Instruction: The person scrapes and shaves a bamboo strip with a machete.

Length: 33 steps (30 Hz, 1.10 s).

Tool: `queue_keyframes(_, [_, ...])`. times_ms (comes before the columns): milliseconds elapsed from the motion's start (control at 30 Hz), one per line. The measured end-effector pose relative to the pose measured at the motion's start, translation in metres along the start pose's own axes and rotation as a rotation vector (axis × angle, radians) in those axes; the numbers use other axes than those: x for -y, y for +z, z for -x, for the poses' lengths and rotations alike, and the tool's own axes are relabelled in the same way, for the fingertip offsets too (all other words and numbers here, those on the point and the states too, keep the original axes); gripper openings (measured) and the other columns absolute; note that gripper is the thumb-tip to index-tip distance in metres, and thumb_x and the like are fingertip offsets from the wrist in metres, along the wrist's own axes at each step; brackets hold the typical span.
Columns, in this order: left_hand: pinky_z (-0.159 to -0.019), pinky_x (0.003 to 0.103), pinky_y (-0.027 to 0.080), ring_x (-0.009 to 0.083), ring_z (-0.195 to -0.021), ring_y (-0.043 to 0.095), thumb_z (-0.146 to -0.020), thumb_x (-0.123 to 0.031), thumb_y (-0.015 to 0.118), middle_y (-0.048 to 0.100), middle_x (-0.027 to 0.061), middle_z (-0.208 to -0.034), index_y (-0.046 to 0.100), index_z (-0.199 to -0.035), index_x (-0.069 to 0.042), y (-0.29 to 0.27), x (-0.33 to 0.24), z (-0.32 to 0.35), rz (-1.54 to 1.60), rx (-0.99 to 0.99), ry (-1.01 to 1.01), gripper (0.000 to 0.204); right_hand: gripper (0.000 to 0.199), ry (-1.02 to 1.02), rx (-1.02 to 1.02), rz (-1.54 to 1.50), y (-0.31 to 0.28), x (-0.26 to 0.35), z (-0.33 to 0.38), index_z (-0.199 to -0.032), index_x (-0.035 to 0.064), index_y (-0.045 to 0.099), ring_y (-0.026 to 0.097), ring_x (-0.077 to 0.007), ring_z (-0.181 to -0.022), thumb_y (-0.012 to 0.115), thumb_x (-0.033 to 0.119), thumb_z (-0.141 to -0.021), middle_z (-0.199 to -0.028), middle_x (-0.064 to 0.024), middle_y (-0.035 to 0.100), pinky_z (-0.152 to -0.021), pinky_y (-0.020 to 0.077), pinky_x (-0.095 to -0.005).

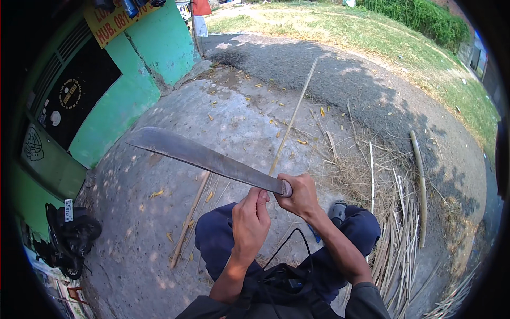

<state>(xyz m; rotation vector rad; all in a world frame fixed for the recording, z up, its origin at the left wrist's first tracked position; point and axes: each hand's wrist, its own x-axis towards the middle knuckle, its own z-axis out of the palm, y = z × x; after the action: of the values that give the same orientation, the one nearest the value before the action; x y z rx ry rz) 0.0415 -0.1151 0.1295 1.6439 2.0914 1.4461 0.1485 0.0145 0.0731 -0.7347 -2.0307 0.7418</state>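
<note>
My right hand is wrapped round the handle of a machete. Its long, dark blade reaches out to the left, with a broad curved tip. My left hand is closed in a pinch just below the blade, close to the handle. A long, thin bamboo strip runs away from those fingertips, passes under the blade and stretches toward the path. The blade hides where it crosses, and the fingers cover its near end. Both hands are in front of my bent knees, which are in dark blue trousers.
Split bamboo strips lie heaped at my right, beside fine shavings and a bamboo pole. Another stick lies on the concrete at left. A green wall and a parked motorcycle stand farther left.
</note>
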Motion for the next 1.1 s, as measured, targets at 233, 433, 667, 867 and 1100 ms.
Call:
queue_keyframes(233, [-0.065, 0.045, 0.051, 0.0445, -0.075, 0.068, -0.106, -0.004, 0.055, 0.067, 0.0207, -0.081, 0.061, -0.1, 0.002, -0.003, 0.001, 0.004, -0.016, 0.045, -0.071, 0.01, 0.01, 0.018, 0.035, 0.014, 0.003, 0.005, 0.007, -0.08, 0.0094, 0.07, 0.067, -0.0415, -0.062, 0.075, 0.019, -0.077, -0.063, -0.0182, 0.064, -0.056, 0.0525, -0.0468])
queue_keyframes(433, [-0.064, 0.046, 0.05, 0.0442, -0.073, 0.066, -0.106, -0.005, 0.054, 0.066, 0.0202, -0.08, 0.061, -0.099, 0.002, 0.002, 0.002, 0.007, 0.007, 0.002, -0.029, 0.013, 0.012, 0.038, 0.002, -0.021, 0.008, 0.003, 0.004, -0.082, 0.0102, 0.072, 0.067, -0.0422, -0.063, 0.075, 0.02, -0.077, -0.065, -0.0185, 0.066, -0.057, 0.053, -0.0486])
queue_keyframes(667, [-0.064, 0.046, 0.05, 0.0434, -0.072, 0.067, -0.107, -0.007, 0.053, 0.065, 0.02, -0.079, 0.061, -0.099, 0.002, -0.003, -0.003, 0.022, 0.012, 0.107, -0.127, 0.014, 0.01, 0.066, -0.102, 0.071, -0.004, -0.003, -0.013, -0.079, 0.0069, 0.07, 0.067, -0.0427, -0.064, 0.074, 0.016, -0.077, -0.064, -0.0198, 0.064, -0.057, 0.0517, -0.0477])
queue_keyframes(867, [-0.062, 0.046, 0.049, 0.0428, -0.07, 0.066, -0.107, -0.007, 0.055, 0.065, 0.0196, -0.077, 0.061, -0.099, 0.001, 0.005, 0.0, 0.004, 0.013, 0.07, -0.065, 0.013, 0.01, 0.003, -0.042, 0.003, 0.001, 0.002, 0.004, -0.08, 0.0067, 0.072, 0.068, -0.0423, -0.064, 0.073, 0.017, -0.078, -0.066, -0.0194, 0.065, -0.058, 0.0529, -0.0467])
queue_keyframes(1100, [-0.063, 0.047, 0.049, 0.0438, -0.072, 0.066, -0.106, -0.007, 0.056, 0.066, 0.0204, -0.079, 0.061, -0.099, 0.001, 0.006, 0.004, 0.018, -0.057, 0.05, -0.024, 0.011, 0.012, 0.127, -0.065, -0.05, -0.012, 0.001, -0.007, -0.083, 0.0071, 0.074, 0.069, -0.0417, -0.065, 0.075, 0.018, -0.078, -0.067, -0.0197, 0.066, -0.058, 0.0531, -0.0464])
